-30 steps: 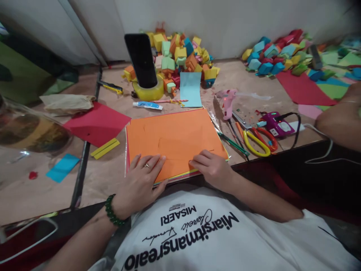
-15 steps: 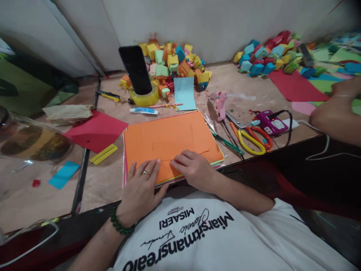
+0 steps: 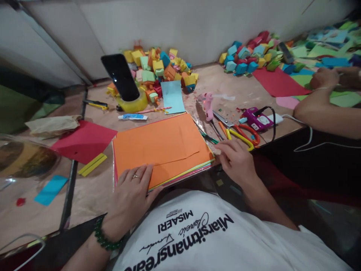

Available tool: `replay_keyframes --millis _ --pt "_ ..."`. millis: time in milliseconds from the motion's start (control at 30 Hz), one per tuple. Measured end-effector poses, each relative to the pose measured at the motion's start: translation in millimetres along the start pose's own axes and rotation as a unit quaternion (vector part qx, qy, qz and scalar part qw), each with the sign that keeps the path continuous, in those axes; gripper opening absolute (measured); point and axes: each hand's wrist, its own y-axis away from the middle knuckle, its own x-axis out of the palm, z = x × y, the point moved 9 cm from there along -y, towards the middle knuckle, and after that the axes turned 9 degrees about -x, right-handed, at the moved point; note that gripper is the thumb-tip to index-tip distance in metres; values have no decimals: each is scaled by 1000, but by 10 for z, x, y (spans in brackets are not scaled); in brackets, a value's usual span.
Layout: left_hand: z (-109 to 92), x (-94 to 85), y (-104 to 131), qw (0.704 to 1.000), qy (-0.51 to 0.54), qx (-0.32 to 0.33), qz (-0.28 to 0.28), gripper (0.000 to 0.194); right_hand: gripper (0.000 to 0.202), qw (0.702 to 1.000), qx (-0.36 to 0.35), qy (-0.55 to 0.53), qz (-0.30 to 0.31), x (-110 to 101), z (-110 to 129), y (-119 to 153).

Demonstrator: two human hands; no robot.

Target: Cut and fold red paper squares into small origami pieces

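The top sheet [image 3: 160, 139] is orange, the glue gun [image 3: 208, 107] pink, the shirt [image 3: 242, 241] white with black lettering [image 3: 175, 221].

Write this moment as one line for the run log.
left grip: rests on orange sheet | right grip: by sheet's near right corner, close to green tool, hold unclear | scissors: beyond

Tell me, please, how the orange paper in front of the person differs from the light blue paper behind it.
The orange paper is much larger; the light blue paper is a small piece. The orange paper tops a stack of coloured sheets, whereas the light blue paper is beyond that stack. The left hand rests on the orange paper, but no hand touches the light blue paper. Both look roughly rectangular.
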Motion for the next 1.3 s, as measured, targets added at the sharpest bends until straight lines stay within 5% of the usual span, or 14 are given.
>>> replay_keyframes --millis 267,467,1033,1200,1300 --pt "-252 -3 -483 991 -52 102 65 33 13 999 -11 -12 -45 -60 62 -60" --pt "-274 16 -562 988 -12 82 130 23 14 995 -21 -74 -62 -85 67 -5" --pt "-137 81 -556 995 -49 69 50 27 16 982 -79 -152 -81 -90 292 -73" --pt "188 -148 -643 991 130 -42 1 29 16 976 -61 -178 -106 -98 256 -45" --pt "433 -237 -670 917 380 -124 -4 34 17 964 -41 -216 -146 -124 234 -12"
